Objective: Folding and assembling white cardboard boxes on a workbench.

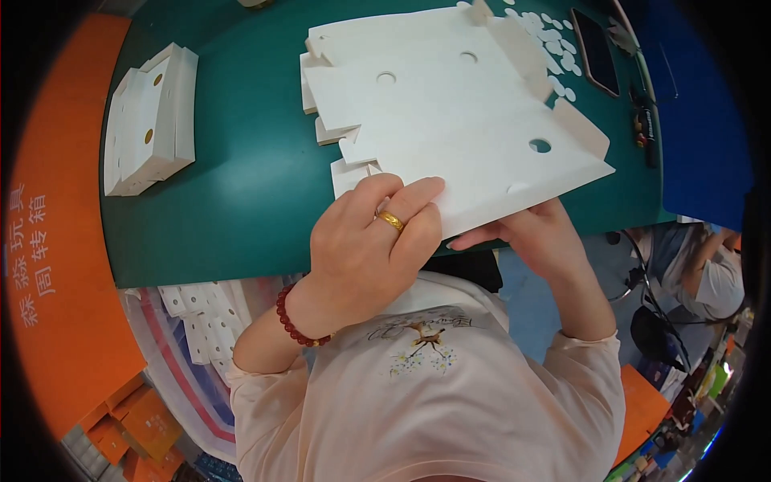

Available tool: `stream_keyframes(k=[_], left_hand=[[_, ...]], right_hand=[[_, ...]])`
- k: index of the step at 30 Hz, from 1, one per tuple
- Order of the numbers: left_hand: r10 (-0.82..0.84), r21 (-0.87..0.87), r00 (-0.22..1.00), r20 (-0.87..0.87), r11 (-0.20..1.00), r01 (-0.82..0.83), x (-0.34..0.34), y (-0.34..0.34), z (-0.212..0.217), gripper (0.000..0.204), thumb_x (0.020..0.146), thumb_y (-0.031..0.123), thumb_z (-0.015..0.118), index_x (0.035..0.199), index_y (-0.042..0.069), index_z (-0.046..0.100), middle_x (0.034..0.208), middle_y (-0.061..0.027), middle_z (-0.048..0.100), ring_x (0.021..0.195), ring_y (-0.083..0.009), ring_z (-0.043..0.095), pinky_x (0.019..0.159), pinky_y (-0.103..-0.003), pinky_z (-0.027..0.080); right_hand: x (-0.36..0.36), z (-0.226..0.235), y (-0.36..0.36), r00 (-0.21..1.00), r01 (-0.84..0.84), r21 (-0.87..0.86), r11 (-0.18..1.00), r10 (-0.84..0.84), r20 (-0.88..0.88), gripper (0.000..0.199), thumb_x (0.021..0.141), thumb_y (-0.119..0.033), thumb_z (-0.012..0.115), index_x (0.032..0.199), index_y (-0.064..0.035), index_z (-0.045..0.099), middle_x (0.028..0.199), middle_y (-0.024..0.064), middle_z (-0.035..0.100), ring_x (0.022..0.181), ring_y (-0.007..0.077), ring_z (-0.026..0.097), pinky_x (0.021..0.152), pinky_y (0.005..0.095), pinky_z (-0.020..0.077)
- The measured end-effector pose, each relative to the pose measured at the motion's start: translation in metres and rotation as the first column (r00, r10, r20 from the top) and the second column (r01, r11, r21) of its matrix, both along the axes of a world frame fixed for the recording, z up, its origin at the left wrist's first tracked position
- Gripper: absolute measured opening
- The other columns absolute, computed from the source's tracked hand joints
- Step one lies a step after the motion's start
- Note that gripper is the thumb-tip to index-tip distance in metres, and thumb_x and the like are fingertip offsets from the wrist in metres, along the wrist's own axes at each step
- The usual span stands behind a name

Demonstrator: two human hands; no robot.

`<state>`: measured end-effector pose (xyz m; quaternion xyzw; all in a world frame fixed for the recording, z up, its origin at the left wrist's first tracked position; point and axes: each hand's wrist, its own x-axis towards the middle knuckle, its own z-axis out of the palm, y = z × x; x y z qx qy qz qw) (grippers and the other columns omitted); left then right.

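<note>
A flat white cardboard box blank point(434, 104) with punched round holes and cut flaps is held tilted above the green table. My left hand point(373, 229), with a gold ring and a red bead bracelet, is closed on its near left corner, the fingers bent over the top face. Under the near edge, my right hand point(542, 237) grips the blank from below; part of its fingers is hidden behind the cardboard. Flaps stand up along the blank's right side, and notched tabs line its left side.
On the green table point(233, 217), folded white boxes point(152, 120) stand at the left. Loose white discs point(554, 40) and a phone point(595, 52) lie at the far right. An orange panel point(64, 217) borders the left side. A bag of white pieces point(205, 321) sits below the table edge.
</note>
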<state>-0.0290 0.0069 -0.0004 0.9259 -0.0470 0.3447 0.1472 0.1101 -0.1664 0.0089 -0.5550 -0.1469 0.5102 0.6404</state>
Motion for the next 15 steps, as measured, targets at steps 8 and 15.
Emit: stream_keyframes(k=[8,15], left_hand=[[-0.077,-0.022,0.989,-0.127,0.997,0.075,0.005,-0.001,0.007,0.021,0.073,-0.001,0.064,0.093,0.003,0.059,0.107,-0.0073,0.07,0.086,-0.0251,0.06,0.073,-0.037,0.043],[-0.097,-0.058,0.968,-0.23,0.995,0.085,0.01,-0.006,0.017,0.038,0.072,-0.004,0.064,0.11,0.002,0.063,0.102,-0.0082,0.068,0.088,-0.0255,0.059,0.075,-0.036,0.043]], right_hand=[[-0.002,0.008,0.017,0.989,0.123,-0.06,0.991,-0.127,-0.08,0.043,0.098,-0.004,0.062,0.137,0.0061,0.049,0.13,0.0204,0.061,0.113,0.033,0.067,0.091,0.0448,0.0612],[0.005,0.014,0.021,0.993,0.074,-0.132,0.988,-0.085,-0.08,0.041,0.095,-0.003,0.066,0.133,0.0051,0.054,0.126,0.0185,0.062,0.109,0.0289,0.068,0.088,0.0435,0.0622]])
